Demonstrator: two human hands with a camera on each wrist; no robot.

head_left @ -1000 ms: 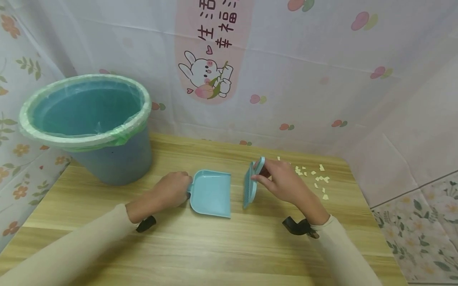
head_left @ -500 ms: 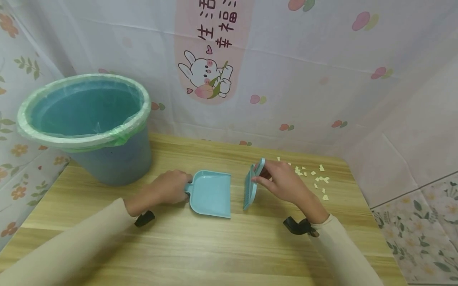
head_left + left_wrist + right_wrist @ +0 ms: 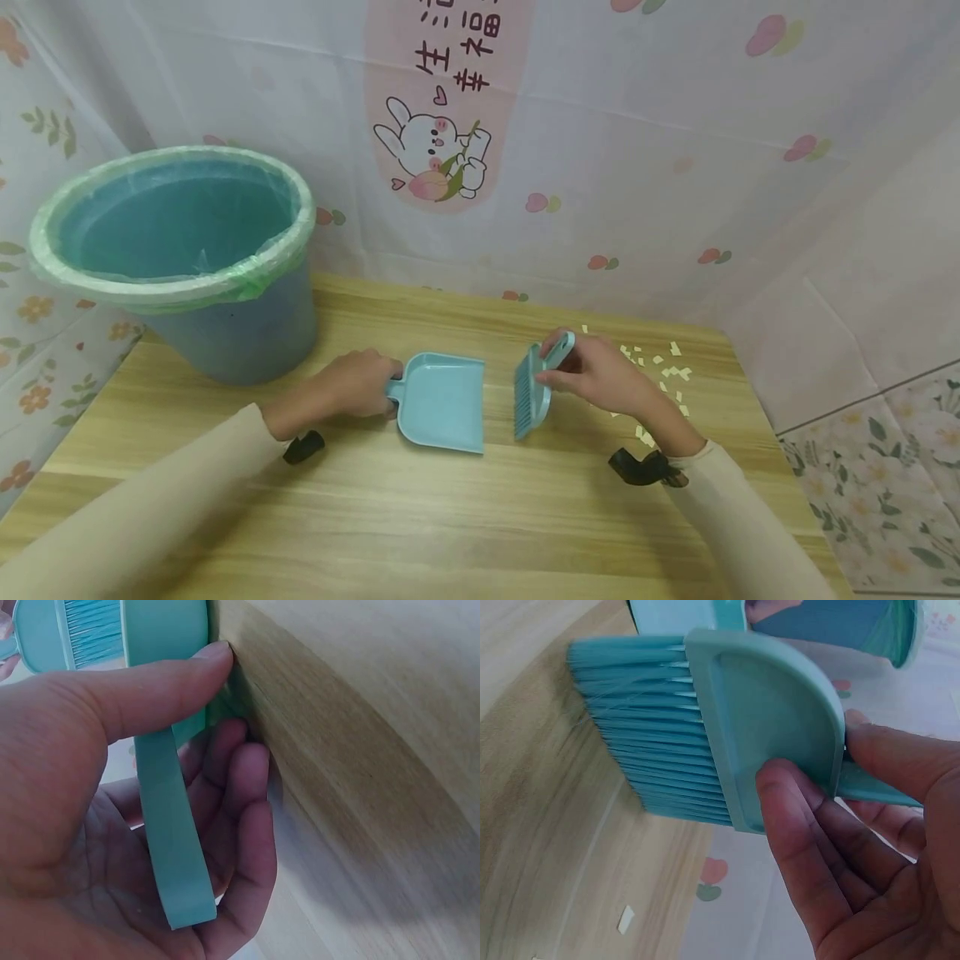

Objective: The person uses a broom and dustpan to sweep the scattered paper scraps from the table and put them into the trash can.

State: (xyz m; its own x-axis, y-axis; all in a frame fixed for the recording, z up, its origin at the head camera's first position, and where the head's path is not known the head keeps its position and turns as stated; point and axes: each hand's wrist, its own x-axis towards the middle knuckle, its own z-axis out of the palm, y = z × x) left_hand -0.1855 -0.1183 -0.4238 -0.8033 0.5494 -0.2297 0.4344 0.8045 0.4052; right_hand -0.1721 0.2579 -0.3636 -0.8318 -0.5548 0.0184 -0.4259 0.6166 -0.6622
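A light blue dustpan (image 3: 442,406) lies on the wooden table, its wide mouth facing right. My left hand (image 3: 365,385) holds its handle (image 3: 177,840), thumb across the top and fingers curled beneath. To the right of the pan, my right hand (image 3: 600,377) pinches a matching hand brush (image 3: 537,398) near the base of its handle. The right wrist view shows the bristles (image 3: 649,731) reaching down to the tabletop, with thumb and fingers on opposite sides of the brush head. A short gap separates brush and pan. Pale yellow paper scraps (image 3: 675,348) are scattered around and beyond the right hand.
A large blue bin (image 3: 247,346) with a clear, green-tinted liner stands at the back left of the table (image 3: 420,525). Printed cloth (image 3: 637,158) hangs behind the table and along the left side.
The brush has turned, showing more of its bristles and handle, and the right hand has shifted slightly right. Several scraps show near the right wrist. The dustpan stays in place in the left hand.
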